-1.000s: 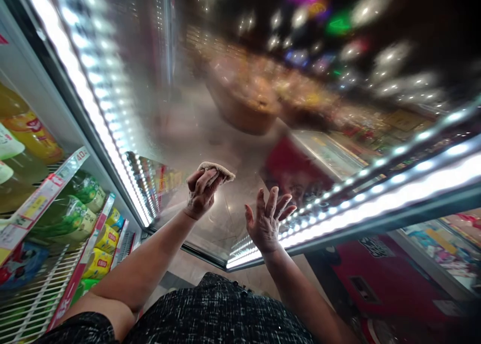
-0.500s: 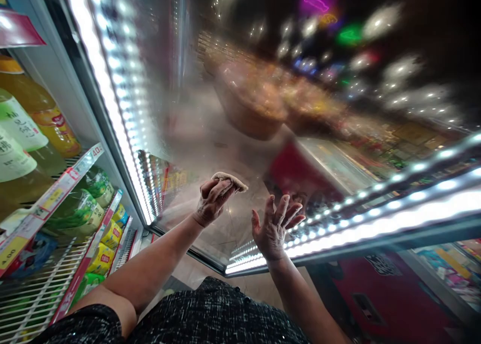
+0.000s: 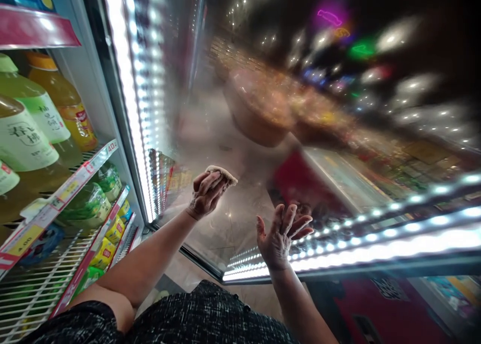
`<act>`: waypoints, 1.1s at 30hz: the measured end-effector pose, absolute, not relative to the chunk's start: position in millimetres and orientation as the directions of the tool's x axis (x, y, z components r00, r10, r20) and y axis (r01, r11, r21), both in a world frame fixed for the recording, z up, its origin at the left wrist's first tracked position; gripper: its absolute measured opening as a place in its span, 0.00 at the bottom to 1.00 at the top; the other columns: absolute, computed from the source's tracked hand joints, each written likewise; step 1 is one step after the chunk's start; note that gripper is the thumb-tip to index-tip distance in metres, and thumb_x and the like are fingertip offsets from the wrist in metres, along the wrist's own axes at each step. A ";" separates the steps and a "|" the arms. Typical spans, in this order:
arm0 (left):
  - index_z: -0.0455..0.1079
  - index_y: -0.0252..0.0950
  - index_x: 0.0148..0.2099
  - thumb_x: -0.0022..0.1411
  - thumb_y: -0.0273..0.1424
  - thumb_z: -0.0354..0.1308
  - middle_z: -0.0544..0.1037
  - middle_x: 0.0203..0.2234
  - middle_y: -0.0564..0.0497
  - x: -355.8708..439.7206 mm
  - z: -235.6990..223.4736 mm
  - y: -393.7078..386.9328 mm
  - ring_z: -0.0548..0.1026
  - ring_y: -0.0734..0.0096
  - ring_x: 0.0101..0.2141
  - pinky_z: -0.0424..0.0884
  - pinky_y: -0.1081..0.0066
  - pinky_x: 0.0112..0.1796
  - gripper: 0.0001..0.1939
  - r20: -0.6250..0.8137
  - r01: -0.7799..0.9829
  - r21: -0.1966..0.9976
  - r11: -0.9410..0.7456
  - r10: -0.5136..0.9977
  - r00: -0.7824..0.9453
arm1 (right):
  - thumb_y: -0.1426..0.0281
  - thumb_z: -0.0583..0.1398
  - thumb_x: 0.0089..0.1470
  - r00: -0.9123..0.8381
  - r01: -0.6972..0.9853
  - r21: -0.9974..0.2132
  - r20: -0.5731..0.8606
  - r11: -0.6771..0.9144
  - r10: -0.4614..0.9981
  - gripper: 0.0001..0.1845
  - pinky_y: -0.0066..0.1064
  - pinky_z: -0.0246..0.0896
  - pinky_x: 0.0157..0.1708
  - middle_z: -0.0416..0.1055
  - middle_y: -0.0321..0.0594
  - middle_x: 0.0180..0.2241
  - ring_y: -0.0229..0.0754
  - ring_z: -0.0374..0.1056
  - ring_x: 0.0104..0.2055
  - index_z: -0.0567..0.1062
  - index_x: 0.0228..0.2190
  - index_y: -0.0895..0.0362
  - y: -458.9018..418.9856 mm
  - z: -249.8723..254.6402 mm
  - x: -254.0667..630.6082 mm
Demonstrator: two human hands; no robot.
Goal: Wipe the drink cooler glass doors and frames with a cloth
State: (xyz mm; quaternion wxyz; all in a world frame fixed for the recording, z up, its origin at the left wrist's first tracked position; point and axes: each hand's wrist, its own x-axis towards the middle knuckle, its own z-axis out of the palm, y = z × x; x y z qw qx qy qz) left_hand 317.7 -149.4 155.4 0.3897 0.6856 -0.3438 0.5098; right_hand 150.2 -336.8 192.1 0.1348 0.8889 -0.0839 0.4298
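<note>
Beige cloth (image 3: 228,174), one; two hands (image 3: 205,192), one gripping

"4.00" on a yellow price tag (image 3: 28,238)

Clear gap between left hand (image 3: 206,191) and right hand (image 3: 278,239); glass pane (image 3: 240,156) blocks ahead

A white wire shelf (image 3: 48,279) and price strips (image 3: 60,196) line the left side, beside a bright LED strip (image 3: 126,78). Beige floor (image 3: 259,299) shows below. Purple neon (image 3: 329,17) and green neon (image 3: 363,49) glow against darkness.
</note>
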 end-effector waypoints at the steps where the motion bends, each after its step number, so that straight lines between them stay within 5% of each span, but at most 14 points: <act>1: 0.73 0.45 0.58 0.65 0.31 0.58 0.75 0.53 0.43 320.4 156.2 -148.0 0.66 0.58 0.57 0.68 0.59 0.54 0.19 0.969 -0.858 0.189 -0.477 -0.049 0.241 | 0.58 0.58 0.62 0.612 -0.266 0.171 0.790 -0.949 -0.029 0.49 0.82 0.27 0.58 0.33 0.59 0.72 0.69 0.13 0.72 0.35 0.71 0.57 -336.3 192.7 150.5; 14: 0.77 0.46 0.53 0.67 0.25 0.53 0.79 0.50 0.46 340.0 162.1 -124.5 0.71 0.63 0.56 0.70 0.60 0.55 0.18 0.962 -0.834 0.173 -0.524 -0.092 0.258 | 0.60 0.59 0.62 0.586 -0.261 0.174 0.810 -0.950 -0.012 0.49 0.82 0.32 0.57 0.34 0.64 0.72 0.70 0.16 0.72 0.36 0.71 0.59 -328.0 203.6 152.1; 23: 0.73 0.50 0.58 0.65 0.22 0.54 0.80 0.51 0.49 342.7 160.7 -115.3 0.70 0.63 0.58 0.58 0.58 0.58 0.23 0.975 -0.794 0.128 -0.594 -0.071 0.210 | 0.59 0.58 0.62 0.586 -0.227 0.152 0.810 -0.962 -0.010 0.50 0.84 0.30 0.56 0.31 0.65 0.72 0.74 0.20 0.72 0.33 0.71 0.57 -327.8 206.9 159.2; 33: 0.75 0.43 0.55 0.65 0.26 0.57 0.74 0.55 0.42 344.2 162.6 -108.5 0.66 0.56 0.58 0.68 0.54 0.56 0.18 0.947 -0.782 0.265 -0.564 0.000 0.321 | 0.56 0.56 0.63 0.587 -0.257 0.122 0.807 -0.959 -0.055 0.48 0.87 0.27 0.52 0.29 0.60 0.72 0.76 0.16 0.71 0.33 0.71 0.53 -319.0 205.5 174.0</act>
